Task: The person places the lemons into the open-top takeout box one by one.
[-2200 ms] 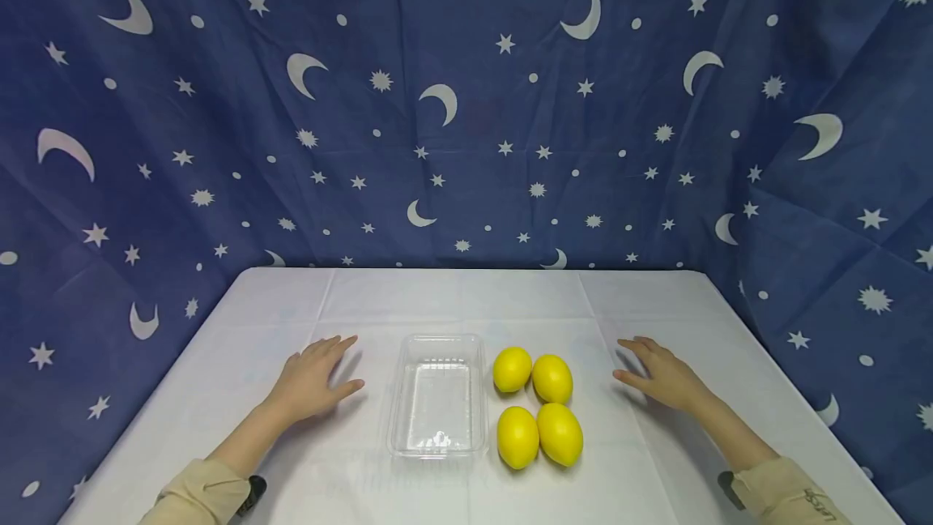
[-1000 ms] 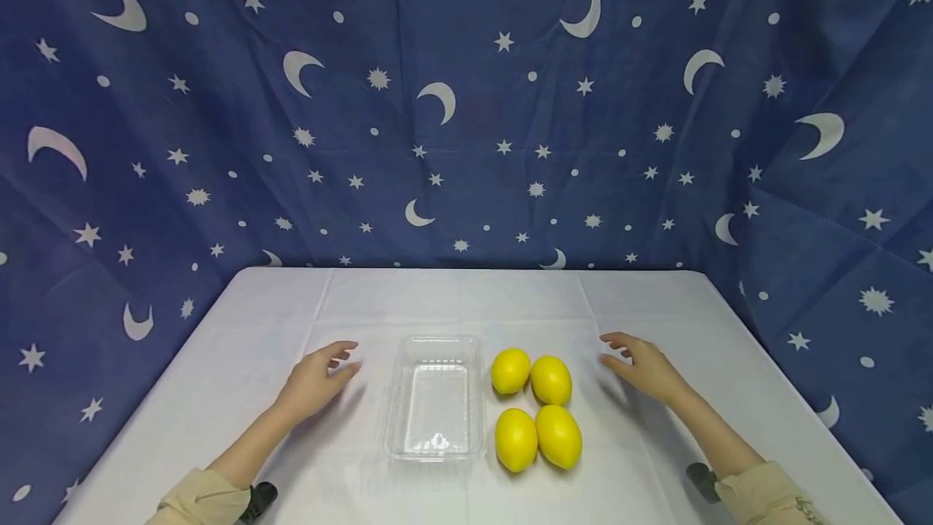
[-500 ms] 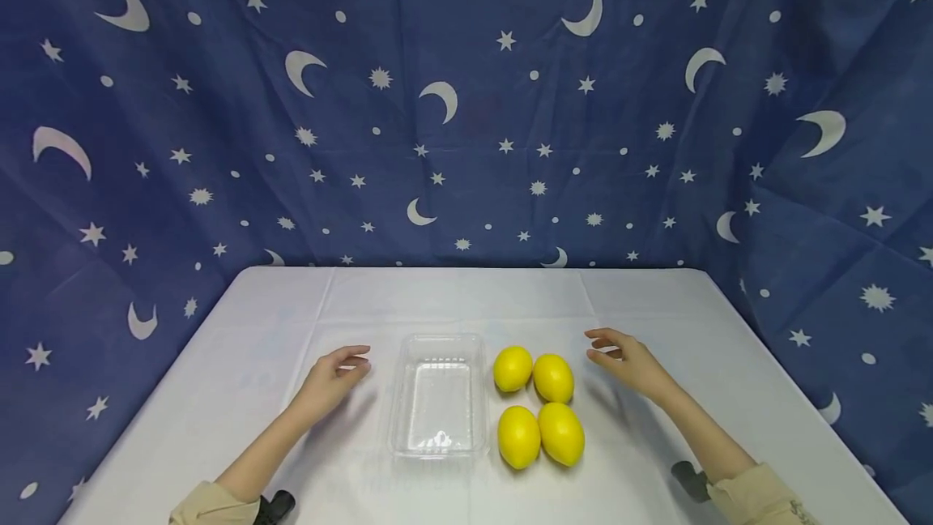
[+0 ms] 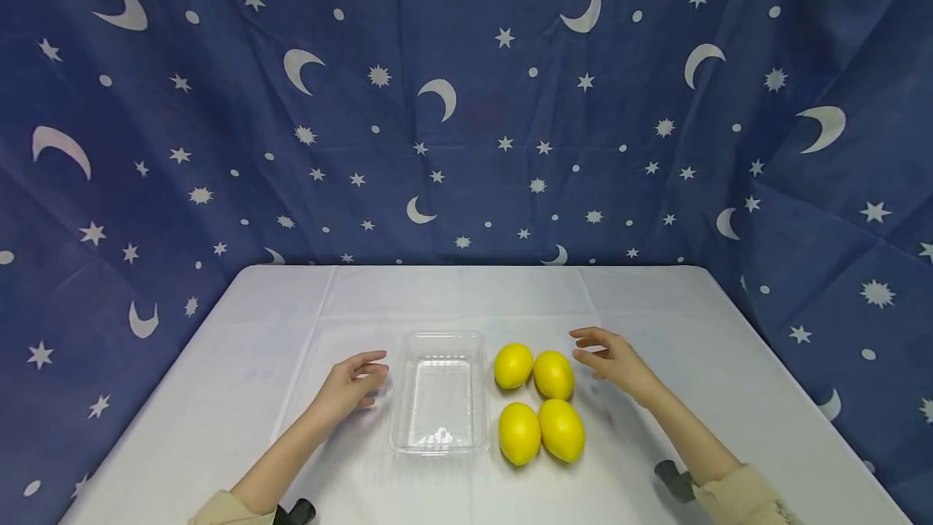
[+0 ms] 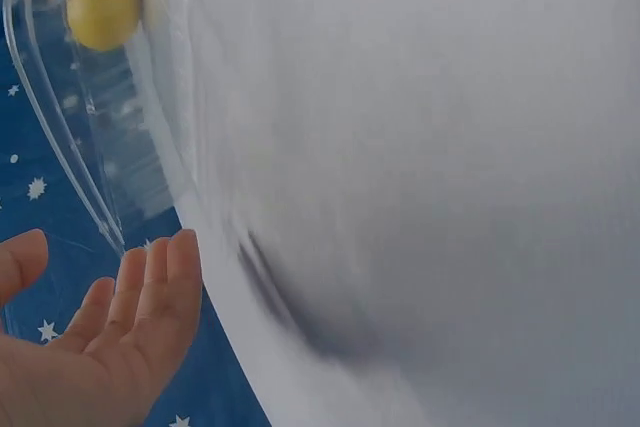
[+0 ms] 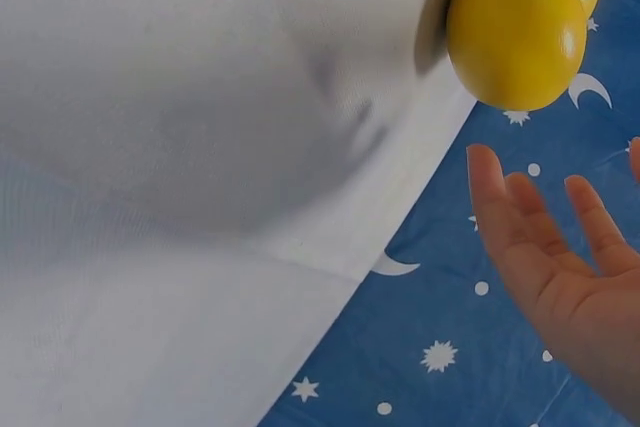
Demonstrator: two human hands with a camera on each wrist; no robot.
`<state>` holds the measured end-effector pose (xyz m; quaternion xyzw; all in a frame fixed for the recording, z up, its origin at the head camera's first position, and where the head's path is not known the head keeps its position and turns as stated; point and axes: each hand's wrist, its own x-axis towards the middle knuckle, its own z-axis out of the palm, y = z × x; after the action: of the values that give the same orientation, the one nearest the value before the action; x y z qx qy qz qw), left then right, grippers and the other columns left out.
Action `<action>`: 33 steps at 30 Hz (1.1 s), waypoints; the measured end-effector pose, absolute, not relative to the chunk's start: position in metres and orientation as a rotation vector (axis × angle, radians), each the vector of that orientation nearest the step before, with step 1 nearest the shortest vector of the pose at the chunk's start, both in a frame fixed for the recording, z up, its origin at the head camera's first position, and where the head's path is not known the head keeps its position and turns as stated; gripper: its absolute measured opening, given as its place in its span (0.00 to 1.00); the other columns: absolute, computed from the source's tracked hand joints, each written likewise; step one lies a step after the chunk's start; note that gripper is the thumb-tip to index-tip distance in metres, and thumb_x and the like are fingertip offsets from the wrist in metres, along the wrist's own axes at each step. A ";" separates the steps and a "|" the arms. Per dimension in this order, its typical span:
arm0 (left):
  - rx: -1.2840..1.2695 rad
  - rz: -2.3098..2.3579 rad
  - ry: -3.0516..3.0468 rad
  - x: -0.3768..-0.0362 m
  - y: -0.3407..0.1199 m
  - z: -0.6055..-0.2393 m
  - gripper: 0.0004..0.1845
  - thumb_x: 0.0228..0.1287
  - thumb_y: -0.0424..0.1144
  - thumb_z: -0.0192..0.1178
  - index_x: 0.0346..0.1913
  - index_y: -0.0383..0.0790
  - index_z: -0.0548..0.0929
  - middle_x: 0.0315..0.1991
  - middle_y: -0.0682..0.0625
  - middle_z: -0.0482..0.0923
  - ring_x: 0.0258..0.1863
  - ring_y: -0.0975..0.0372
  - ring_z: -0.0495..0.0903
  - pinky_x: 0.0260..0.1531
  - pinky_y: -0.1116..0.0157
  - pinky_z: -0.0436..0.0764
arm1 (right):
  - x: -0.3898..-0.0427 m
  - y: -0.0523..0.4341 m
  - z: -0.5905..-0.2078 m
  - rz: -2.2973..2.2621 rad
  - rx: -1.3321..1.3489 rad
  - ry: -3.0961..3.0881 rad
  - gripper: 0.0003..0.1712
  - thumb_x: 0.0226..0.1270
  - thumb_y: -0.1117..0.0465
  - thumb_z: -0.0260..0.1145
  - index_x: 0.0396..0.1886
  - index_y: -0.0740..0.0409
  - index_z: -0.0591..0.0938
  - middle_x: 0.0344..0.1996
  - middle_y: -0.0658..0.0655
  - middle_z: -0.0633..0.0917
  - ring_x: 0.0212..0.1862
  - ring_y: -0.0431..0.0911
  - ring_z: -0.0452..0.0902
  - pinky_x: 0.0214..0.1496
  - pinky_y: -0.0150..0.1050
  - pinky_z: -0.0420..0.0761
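A clear box (image 4: 440, 405) is by the left hand (image 4: 348, 387), shiny yellow lemons (image 4: 561, 430) by the right hand (image 4: 616, 361), both with fingers apart.

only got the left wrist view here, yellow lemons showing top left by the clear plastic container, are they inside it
Observer: No, the head view shows all the glossy yellow oval lemons outside the clear plastic rectangular container, to its right.
Operator: how many altogether
Observer: The head view shows four.
Operator: is the right hand touching one
Observer: It doesn't look like it; in the right wrist view a gap shows between the fingers of the bare right hand and the nearest lemon.
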<state>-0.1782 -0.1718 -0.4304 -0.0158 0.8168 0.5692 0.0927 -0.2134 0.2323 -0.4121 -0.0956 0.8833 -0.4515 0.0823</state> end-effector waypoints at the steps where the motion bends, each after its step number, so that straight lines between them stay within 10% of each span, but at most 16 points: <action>1: -0.063 1.723 2.383 -0.177 -0.170 -0.431 0.24 0.68 0.36 0.52 0.64 0.31 0.67 0.56 0.35 0.74 0.52 0.47 0.77 0.46 0.55 0.84 | -0.214 0.231 -0.412 -1.349 -0.285 2.635 0.29 0.68 0.53 0.59 0.63 0.67 0.69 0.57 0.74 0.72 0.51 0.61 0.78 0.43 0.47 0.85; 9: -0.050 1.845 2.121 -0.175 -0.168 -0.436 0.28 0.69 0.39 0.50 0.68 0.30 0.60 0.61 0.33 0.68 0.49 0.56 0.77 0.48 0.57 0.83 | -0.219 0.227 -0.413 -1.345 -0.261 2.561 0.30 0.68 0.54 0.60 0.64 0.66 0.67 0.59 0.74 0.70 0.52 0.61 0.76 0.42 0.45 0.86; 16: -0.018 1.866 1.985 -0.173 -0.165 -0.438 0.30 0.69 0.37 0.49 0.69 0.27 0.55 0.64 0.28 0.61 0.57 0.44 0.70 0.50 0.53 0.82 | -0.222 0.225 -0.420 -1.327 -0.214 2.501 0.31 0.68 0.55 0.60 0.65 0.66 0.66 0.58 0.74 0.71 0.52 0.60 0.76 0.41 0.45 0.86; 33: -0.248 1.911 1.945 -0.174 -0.158 -0.439 0.28 0.64 0.32 0.56 0.67 0.32 0.64 0.43 0.46 0.76 0.34 0.63 0.76 0.38 0.66 0.85 | -0.226 0.211 -0.428 -1.260 -0.122 2.473 0.27 0.62 0.59 0.65 0.59 0.64 0.73 0.55 0.71 0.73 0.40 0.48 0.78 0.36 0.42 0.86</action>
<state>-0.1742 -0.1575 -0.4387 -0.0887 0.6960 0.6838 0.2002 -0.2265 0.2109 -0.4275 -0.0432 0.8756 -0.4459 0.1806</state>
